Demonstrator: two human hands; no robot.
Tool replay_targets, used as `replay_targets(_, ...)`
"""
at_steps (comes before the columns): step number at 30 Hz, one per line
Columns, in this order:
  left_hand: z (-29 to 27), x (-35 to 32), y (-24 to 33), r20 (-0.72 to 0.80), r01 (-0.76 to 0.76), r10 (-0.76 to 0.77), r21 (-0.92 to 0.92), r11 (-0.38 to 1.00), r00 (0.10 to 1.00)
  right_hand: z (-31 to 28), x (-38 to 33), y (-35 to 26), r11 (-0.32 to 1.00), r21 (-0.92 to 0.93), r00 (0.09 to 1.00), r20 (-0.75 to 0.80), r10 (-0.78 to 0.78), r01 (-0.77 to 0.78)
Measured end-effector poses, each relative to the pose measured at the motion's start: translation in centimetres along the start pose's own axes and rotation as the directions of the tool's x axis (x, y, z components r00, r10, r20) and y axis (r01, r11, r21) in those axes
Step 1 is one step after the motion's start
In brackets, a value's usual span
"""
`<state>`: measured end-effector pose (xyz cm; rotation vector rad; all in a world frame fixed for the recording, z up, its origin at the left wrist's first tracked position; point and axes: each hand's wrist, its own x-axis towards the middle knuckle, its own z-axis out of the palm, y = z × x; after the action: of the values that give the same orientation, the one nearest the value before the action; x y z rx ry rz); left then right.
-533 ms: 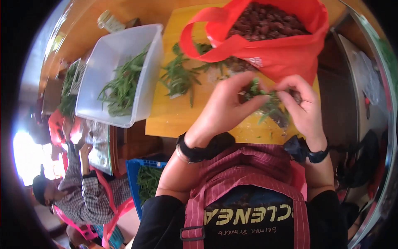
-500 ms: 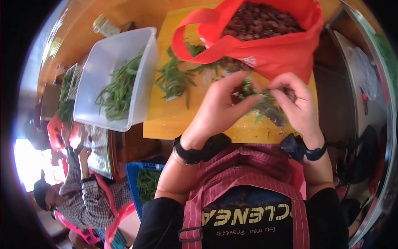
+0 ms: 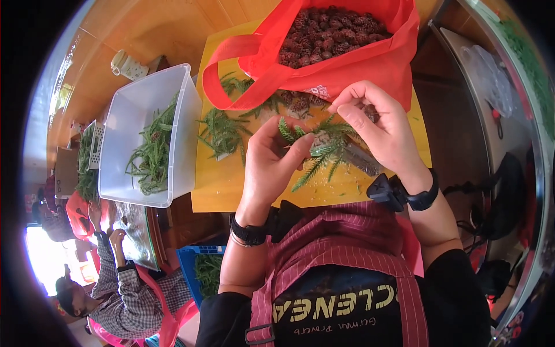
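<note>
My left hand (image 3: 272, 153) is closed, pinching a green pine sprig (image 3: 329, 151) whose needled tips spread out over the yellow board (image 3: 231, 194). Slightly higher and to the right is my right hand (image 3: 376, 124), its fingers curled round a small brown pine cone (image 3: 370, 111). Thumb and forefinger of that hand come close together; whether they pinch anything thin, I cannot make out. A clear, greyish plastic-looking piece (image 3: 361, 160) lies below the right hand. Behind both hands stands a red fabric bag (image 3: 358, 75) full of pine cones (image 3: 326, 34).
Loose green sprigs (image 3: 222, 133) lie on the board's left. Beside it is a clear plastic bin (image 3: 185, 139) holding sprigs. A blue crate (image 3: 186, 272) with greenery stands lower left. A person in a checked shirt (image 3: 127, 303) sits at the far left. A jar (image 3: 128, 65) stands at the back.
My hands have drawn apart, the left moving left with the sprig, the right rising slightly with the pine cone. The whole view has shifted a little.
</note>
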<state>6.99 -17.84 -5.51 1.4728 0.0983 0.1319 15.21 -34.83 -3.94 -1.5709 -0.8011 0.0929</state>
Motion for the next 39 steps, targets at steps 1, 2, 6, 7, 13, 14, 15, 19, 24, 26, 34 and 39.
replay_targets(1, -0.1, -0.1, -0.1, -0.026, -0.001, 0.001, 0.005, 1.0, 1.0, 0.1, 0.0, -0.4, 1.0, -0.001, 1.0, -0.001, -0.003, 0.003)
replay_targets(2, -0.2, -0.2, -0.3, -0.024, -0.004, 0.004, 0.005, 1.0, 1.0, 0.1, -0.2, -1.2, 0.997, -0.076, 1.0, -0.031, -0.001, -0.001)
replay_targets(6, -0.3, -0.4, -0.6, -0.053, 0.004, -0.005, -0.011, 1.0, 0.999, 0.1, 0.0, -2.0, 0.856, -0.442, 0.946, -0.047, -0.319, 0.267)
replay_targets(7, -0.3, -0.4, -0.7, -0.058, 0.011, -0.011, -0.008, 1.0, 0.998, 0.0, 0.2, -1.9, 0.801, -0.5, 0.922, -0.014, -0.387, 0.329)
replay_targets(13, -0.4, -0.5, -1.3, -0.054, -0.008, 0.007, -0.007, 1.0, 0.998, 0.0, 0.7, -2.7, 0.673, -0.59, 0.877, 0.135, -0.462, 0.446)
replay_targets(14, -0.4, -0.5, -1.3, -0.053, -0.006, 0.006, -0.008, 1.0, 0.999, 0.0, 0.7, -2.7, 0.719, -0.523, 0.88, 0.152, -0.45, 0.458)
replay_targets(15, -0.4, -0.5, -1.3, -0.063, -0.004, 0.004, -0.01, 1.0, 0.998, -0.3, 0.7, -3.0, 0.853, -0.362, 0.924, 0.092, -0.37, 0.377)
replay_targets(19, -0.6, -0.7, -1.3, -0.068, -0.004, 0.002, -0.034, 0.999, 0.998, -3.1, 1.7, -4.0, 0.858, 0.422, 0.95, -0.025, -0.31, 0.291)
replay_targets(24, -0.2, -0.8, -1.2, -0.083, 0.007, -0.012, -0.051, 0.999, 0.996, -7.7, 1.3, -6.4, -0.231, 0.972, 0.913, -0.057, -0.403, -0.041)
replay_targets(26, 0.0, -0.7, -1.4, -0.064, 0.016, -0.018, -0.041, 0.999, 0.998, -9.3, 0.7, -6.6, -0.466, 0.884, 0.899, -0.211, -0.384, 0.009)
replay_targets(34, 0.4, -0.9, -0.9, -0.084, 0.016, -0.019, -0.027, 1.0, 0.996, -10.6, -0.3, -8.1, -0.643, 0.747, 0.716, -0.357, -0.601, -0.167)
replay_targets(39, 0.7, -0.8, -0.5, -0.087, 0.007, -0.008, -0.015, 1.0, 0.996, -10.5, -0.6, -8.7, -0.619, 0.736, 0.656, -0.329, -0.68, -0.273)
